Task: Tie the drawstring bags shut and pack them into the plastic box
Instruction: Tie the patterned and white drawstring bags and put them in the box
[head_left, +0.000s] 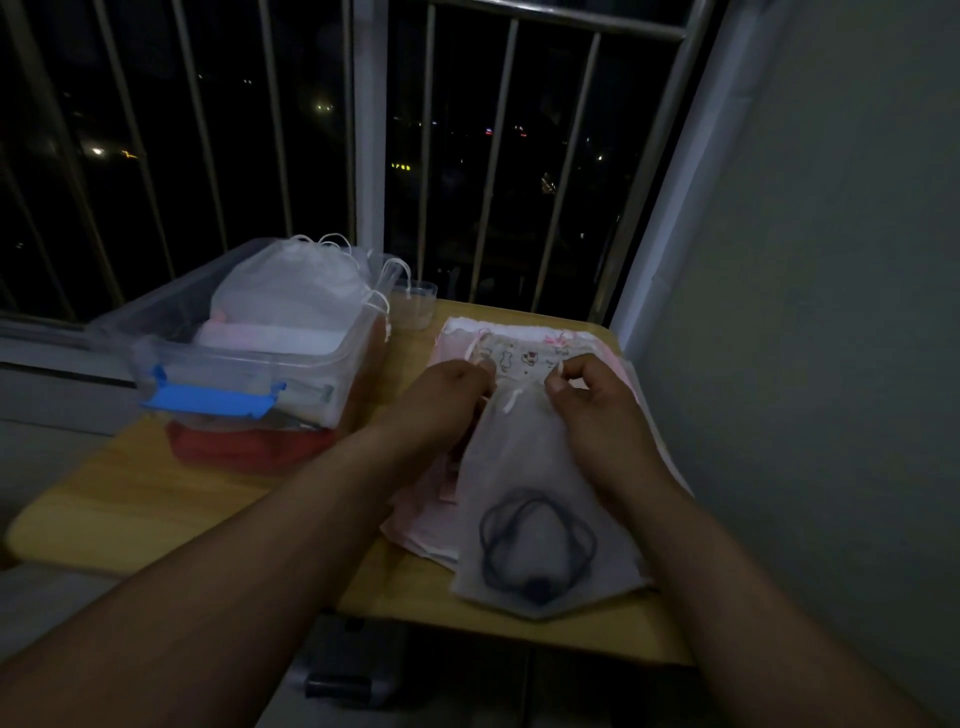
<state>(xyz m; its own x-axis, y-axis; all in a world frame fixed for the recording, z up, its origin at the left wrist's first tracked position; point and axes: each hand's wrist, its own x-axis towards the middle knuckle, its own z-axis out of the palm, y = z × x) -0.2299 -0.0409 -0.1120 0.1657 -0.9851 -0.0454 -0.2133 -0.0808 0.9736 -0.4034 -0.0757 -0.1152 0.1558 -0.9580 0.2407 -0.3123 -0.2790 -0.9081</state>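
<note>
Lying flat on the right half of the table (156, 488), a pale see-through bag (524, 467) has its mouth pointing away from the person and its bottom near the table's front edge. A dark coiled cable (537, 545) shows through its lower part.

Both hands meet at the bag's mouth. The left hand (447, 400) has its fingers curled inward, tips together at the left corner of the mouth, pinching the fabric there. Whether a string is also in that pinch cannot be told. The right hand (597, 410) pinches the right corner between thumb and forefinger, with the other fingers curled beneath. A short pale drawstring (511, 402) hangs loose between the two hands, untied.

Under the bag lies a pile (421, 499) of pinkish bags, and a printed bag (524, 359) with small cartoon figures lies just beyond the hands.

The clear plastic box (234, 371) stands on the table's left half, apart from the held bag, with a blue latch (208, 400) at its near side. White bags (291, 291) with looped strings are heaped inside it, rising above the rim. Something red (249, 441) sits under the box. A small clear cup (413, 306) stands just behind the box's right corner. Beyond the table are window bars (488, 156) and night lights, and a plain wall (831, 312) is on the right.
</note>
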